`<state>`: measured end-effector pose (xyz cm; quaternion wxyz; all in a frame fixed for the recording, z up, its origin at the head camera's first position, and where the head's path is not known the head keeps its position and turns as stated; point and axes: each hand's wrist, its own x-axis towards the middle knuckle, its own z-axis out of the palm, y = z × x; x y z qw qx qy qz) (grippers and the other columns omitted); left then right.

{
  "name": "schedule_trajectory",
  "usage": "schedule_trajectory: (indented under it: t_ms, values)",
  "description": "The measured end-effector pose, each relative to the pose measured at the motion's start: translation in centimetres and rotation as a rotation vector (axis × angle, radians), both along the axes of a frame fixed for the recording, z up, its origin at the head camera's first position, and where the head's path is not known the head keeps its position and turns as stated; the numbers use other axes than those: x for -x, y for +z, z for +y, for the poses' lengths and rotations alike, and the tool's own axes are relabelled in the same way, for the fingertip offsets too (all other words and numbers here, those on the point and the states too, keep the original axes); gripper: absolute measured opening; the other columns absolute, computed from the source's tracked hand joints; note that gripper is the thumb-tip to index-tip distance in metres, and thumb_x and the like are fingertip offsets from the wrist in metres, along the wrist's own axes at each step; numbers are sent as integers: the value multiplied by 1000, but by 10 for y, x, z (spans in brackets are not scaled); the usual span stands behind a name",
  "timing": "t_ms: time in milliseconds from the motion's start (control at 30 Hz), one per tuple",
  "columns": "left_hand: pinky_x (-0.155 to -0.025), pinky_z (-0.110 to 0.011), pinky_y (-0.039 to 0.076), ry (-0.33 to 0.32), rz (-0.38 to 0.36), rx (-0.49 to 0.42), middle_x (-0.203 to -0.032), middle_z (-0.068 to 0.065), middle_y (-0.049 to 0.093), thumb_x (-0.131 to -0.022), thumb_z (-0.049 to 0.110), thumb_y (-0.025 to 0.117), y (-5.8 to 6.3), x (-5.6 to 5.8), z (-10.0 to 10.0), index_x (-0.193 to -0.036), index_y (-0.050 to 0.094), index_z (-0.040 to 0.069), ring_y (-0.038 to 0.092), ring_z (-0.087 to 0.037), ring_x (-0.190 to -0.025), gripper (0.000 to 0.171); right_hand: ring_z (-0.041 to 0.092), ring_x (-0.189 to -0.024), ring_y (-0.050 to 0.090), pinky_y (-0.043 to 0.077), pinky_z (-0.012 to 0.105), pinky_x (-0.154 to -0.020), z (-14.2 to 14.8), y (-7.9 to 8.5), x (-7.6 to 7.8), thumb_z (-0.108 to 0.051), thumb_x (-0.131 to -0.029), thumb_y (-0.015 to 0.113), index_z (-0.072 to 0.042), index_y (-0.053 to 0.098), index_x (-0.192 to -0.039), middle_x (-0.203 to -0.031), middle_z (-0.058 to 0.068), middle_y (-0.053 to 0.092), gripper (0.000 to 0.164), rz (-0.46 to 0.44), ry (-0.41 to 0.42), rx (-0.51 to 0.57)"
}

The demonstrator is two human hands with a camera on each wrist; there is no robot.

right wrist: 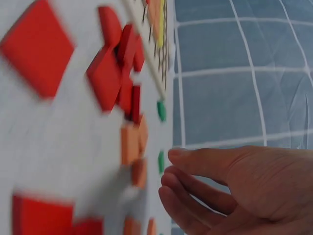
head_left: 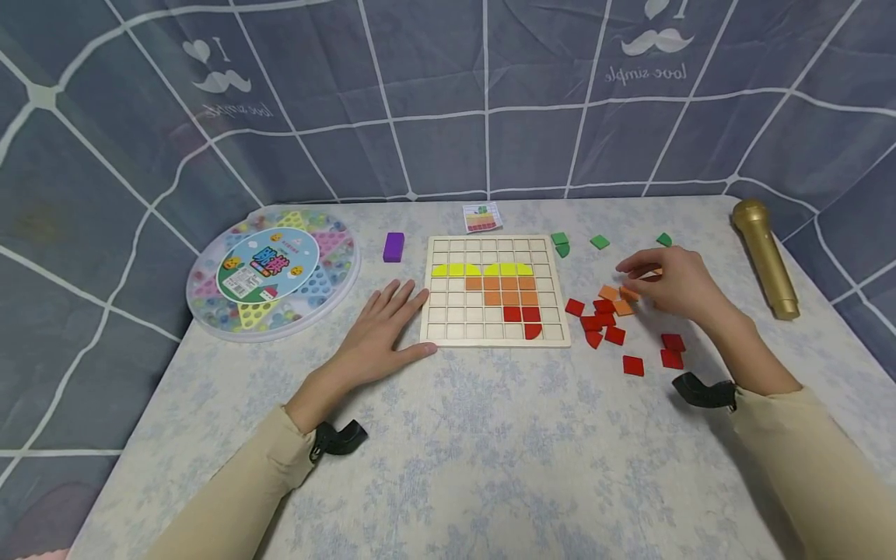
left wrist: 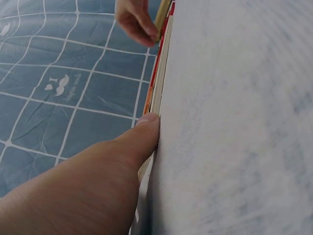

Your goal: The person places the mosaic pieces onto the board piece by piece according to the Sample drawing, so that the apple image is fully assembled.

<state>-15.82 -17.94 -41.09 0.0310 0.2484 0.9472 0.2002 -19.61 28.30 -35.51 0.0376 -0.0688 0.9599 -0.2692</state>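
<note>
A square wooden grid board point(head_left: 448, 311) lies on the table, with rows of yellow, orange and red tiles in its cells. Spread flat, my left hand point(head_left: 381, 330) rests by the board's left side, its thumb at the near left corner. Above the loose pieces to the right of the board is my right hand point(head_left: 668, 284), its fingers loosely bent and the thumb apart from them. No tile shows between them in the right wrist view. Orange tiles point(head_left: 621, 307) lie just below that hand. Red tiles point(head_left: 614, 335), some overlapping, are scattered nearer to me.
Green pieces point(head_left: 599, 242) lie behind the right hand. A small pattern card point(head_left: 482, 218) sits behind the board, and a purple block point(head_left: 393, 247) to its left. A round clear bead case point(head_left: 336, 292) stands far left; a gold microphone-shaped object point(head_left: 766, 260) lies far right.
</note>
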Motion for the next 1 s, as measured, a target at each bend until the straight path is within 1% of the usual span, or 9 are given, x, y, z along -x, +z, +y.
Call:
schedule_trajectory:
  t_ms: [100,267,367,600,700,767,833,900,1000]
  values:
    - [-134,-56,2,-1,2,-2,-177,-14,16,-98,55,69,0,0,-1,-169,26,15,5,-35,-165,92,47,-111,69,63,31,-68,14,-5,-3,-15,-97,77,2,72,-128,-120,28,72,37,-34,16,-10]
    - [-134,-56,2,-3,5,0,-177,-13,15,-98,56,68,-1,1,-2,-169,25,16,5,-35,-165,92,47,-113,68,63,55,-92,24,-14,-8,-12,-95,78,2,71,-130,-122,27,71,38,-48,45,-19]
    - [-134,-55,1,-3,7,-2,-177,-13,15,-98,55,68,-2,1,-2,-169,25,15,5,-35,-165,92,45,-111,68,60,58,-95,25,-18,-7,-10,-95,79,2,72,-128,-120,26,71,37,-25,48,-17]
    - [-134,-56,2,-9,11,-7,-177,-14,15,-98,55,69,-1,0,-1,-169,26,15,5,-35,-165,93,38,-106,69,62,56,-93,28,-25,-3,-14,-92,82,-2,76,-124,-117,21,74,34,45,76,-40]
    - [-134,-55,2,-12,11,-6,-177,-14,16,-98,55,69,0,0,0,-169,25,15,5,-35,-165,93,35,-101,71,64,35,-85,31,-26,-1,-15,-90,84,-4,78,-120,-112,18,76,32,90,79,-66]
    - [-134,-55,2,-15,13,-3,-177,-14,16,-98,55,68,0,1,1,-169,25,15,6,-36,-165,92,33,-98,72,57,19,-77,33,-26,-1,-17,-89,85,-4,79,-117,-109,17,76,32,123,77,-74]
    - [-134,-55,2,-16,11,-1,-177,-14,16,-99,55,68,0,1,1,-169,25,16,5,-35,-165,92,32,-96,72,50,11,-73,31,-24,-1,-16,-88,86,-4,79,-116,-107,16,77,31,148,75,-65]
    - [-134,-55,2,-15,9,-4,-177,-14,16,-99,55,68,0,0,0,-169,25,15,5,-36,-165,92,32,-96,72,54,15,-74,24,-22,-1,-15,-88,86,-4,79,-115,-107,15,77,30,167,87,-48]
    - [-134,-56,2,-9,9,-8,-177,-14,16,-98,55,68,0,0,-1,-169,25,15,6,-36,-165,92,31,-96,71,63,35,-83,6,-17,0,-12,-88,85,-4,79,-116,-107,15,76,30,178,134,-14]
